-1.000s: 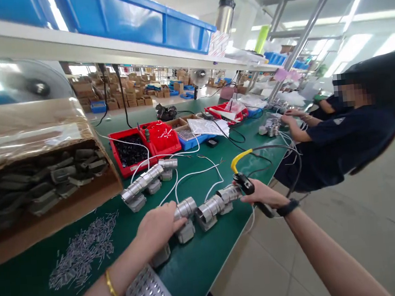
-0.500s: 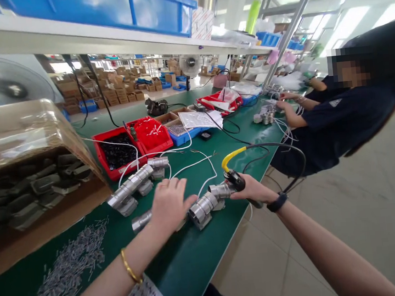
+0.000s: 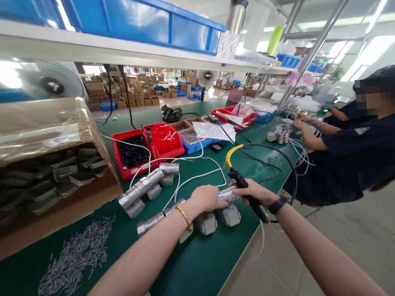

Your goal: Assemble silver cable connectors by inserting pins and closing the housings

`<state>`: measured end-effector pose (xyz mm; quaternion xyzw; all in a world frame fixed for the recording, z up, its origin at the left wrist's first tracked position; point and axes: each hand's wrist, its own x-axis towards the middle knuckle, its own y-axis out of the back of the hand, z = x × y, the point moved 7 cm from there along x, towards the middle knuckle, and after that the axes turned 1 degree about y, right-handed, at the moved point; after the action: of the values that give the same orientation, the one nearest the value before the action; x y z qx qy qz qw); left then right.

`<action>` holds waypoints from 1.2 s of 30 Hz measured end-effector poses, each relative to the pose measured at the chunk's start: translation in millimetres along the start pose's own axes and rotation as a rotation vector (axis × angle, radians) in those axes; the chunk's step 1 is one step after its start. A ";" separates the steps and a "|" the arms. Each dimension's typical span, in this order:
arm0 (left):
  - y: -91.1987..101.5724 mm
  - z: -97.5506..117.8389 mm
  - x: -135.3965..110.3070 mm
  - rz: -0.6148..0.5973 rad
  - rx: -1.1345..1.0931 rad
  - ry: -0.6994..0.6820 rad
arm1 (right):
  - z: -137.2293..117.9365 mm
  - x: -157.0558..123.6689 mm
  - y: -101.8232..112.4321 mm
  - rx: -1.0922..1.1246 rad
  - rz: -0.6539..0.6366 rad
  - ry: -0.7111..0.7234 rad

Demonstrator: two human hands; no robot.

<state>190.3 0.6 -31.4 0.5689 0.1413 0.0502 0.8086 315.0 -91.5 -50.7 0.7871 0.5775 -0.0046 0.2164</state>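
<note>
My right hand (image 3: 256,192) is wrapped round a black electric screwdriver (image 3: 241,181) with a yellow sleeve at its cable end; its thin bit points down past the table edge. With my left hand (image 3: 206,199) I grip a silver metal fitting (image 3: 228,194), whose grey box (image 3: 230,215) faces me. Fingers of my right hand also lie near its far end. Another grey box (image 3: 207,224) sits beside it, under my left hand. A further silver fitting (image 3: 150,223) lies partly behind my left forearm. Behind it rests a row of joined silver fittings (image 3: 141,187) with white cables (image 3: 200,177).
Small metal pins (image 3: 77,255) lie heaped at left, before a carton (image 3: 106,174) of grey housings. Red bins (image 3: 133,173) and a blue tray (image 3: 192,147) stand behind. A shelf (image 3: 133,47) runs overhead. At right a co-worker (image 3: 367,151) sits handling similar parts.
My left hand, spread open over the fittings before, has moved right and closed on one. The fittings near my hands have turned, so their grey boxes face me. The camera view has shifted.
</note>
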 end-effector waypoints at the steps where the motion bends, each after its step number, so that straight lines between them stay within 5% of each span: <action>1: 0.4 -6.4 4.6 -0.024 -0.013 0.007 | 0.4 6.7 -2.0 -0.001 0.006 -0.002; 7: -6.0 -25.8 17.8 -0.079 -0.058 0.052 | 2.1 23.9 -25.8 -0.051 -0.008 0.001; 11: 6.4 -26.7 -0.6 0.002 -0.058 0.050 | 1.3 14.2 -34.2 -0.129 0.068 -0.001; 14: 25.6 -39.3 -44.4 0.102 -0.085 0.024 | 2.2 -9.2 -26.2 -0.231 0.219 -0.028; 18: 29.9 -82.8 -136.9 0.278 -0.240 0.144 | 11.5 -48.8 -23.4 -0.333 0.317 -0.145; 21: 6.9 -116.1 -202.6 0.442 -0.337 0.456 | 8.4 -62.8 -43.8 -0.516 0.315 -0.185; 23: -17.6 -121.7 -224.6 0.434 -0.361 0.597 | -1.6 -62.7 -64.8 -0.650 0.341 -0.181; 26: -47.4 -113.3 -220.5 0.369 -0.439 0.592 | -18.8 -57.6 -93.5 -0.696 0.431 -0.172; 29: -55.5 -105.4 -202.2 0.428 -0.425 0.521 | -29.2 -54.6 -108.9 -0.662 0.494 -0.152; 36: -53.7 -81.8 -157.8 0.508 -0.405 0.445 | -18.9 -51.2 -91.2 -0.683 0.534 -0.211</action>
<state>11.9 17.8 -80.1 0.3901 0.1550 0.3978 0.8158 210.2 -109.6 -51.0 0.7873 0.2972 0.1622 0.5152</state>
